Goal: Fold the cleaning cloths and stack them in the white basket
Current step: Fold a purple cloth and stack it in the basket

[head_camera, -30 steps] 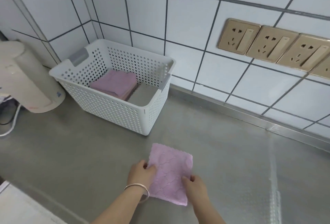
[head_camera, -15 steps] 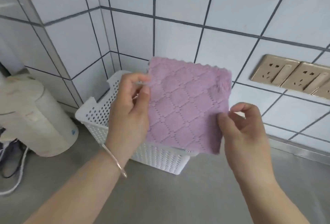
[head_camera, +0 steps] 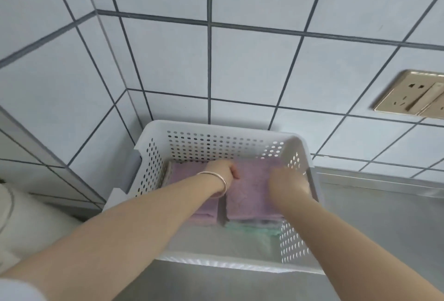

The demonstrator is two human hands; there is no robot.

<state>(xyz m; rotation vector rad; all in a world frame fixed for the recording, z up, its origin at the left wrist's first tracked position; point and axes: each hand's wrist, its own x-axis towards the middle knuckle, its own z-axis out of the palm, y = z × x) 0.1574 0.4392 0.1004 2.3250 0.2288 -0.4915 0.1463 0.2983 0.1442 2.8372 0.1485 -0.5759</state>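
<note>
Cloths, folded and purple (head_camera: 249, 195), already sit in two piles inside the white basket (head_camera: 216, 127); left hand (head_camera: 222, 171) and right hand (head_camera: 287, 181) grip the top one, release pending

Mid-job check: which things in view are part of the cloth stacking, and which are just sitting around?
In the job:
white basket
purple cloth being laid on the right-hand stack
left-hand purple stack
green cloth under the right stack
left hand
right hand

Lying about:
cream appliance
gold wall sockets
steel counter
</note>
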